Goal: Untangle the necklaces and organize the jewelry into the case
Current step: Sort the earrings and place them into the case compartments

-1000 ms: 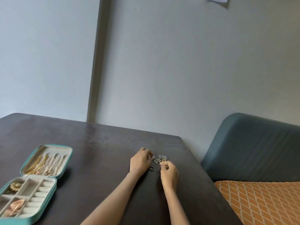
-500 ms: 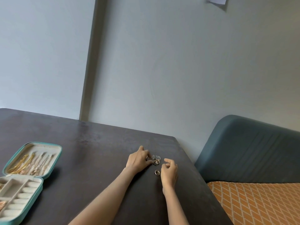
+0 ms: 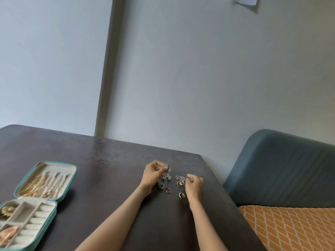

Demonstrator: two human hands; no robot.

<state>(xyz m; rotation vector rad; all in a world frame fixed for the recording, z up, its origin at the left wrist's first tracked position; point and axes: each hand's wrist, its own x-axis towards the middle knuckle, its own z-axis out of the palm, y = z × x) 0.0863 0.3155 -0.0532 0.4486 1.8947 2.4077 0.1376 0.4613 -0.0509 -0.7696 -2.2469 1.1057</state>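
On the dark table (image 3: 108,163) we see our left hand (image 3: 153,175) pinching a small silver piece (image 3: 165,166) between thumb and fingertips, raised just above a scatter of rings (image 3: 167,190) and sparkly earrings (image 3: 179,177). Our right hand (image 3: 194,185) rests beside them, fingers loosely curled and holding nothing. Well to the left lies the open teal jewelry case (image 3: 70,180), gold necklaces (image 3: 41,185) in its lid.

head cam, fwd-down over table (image 3: 108,169).
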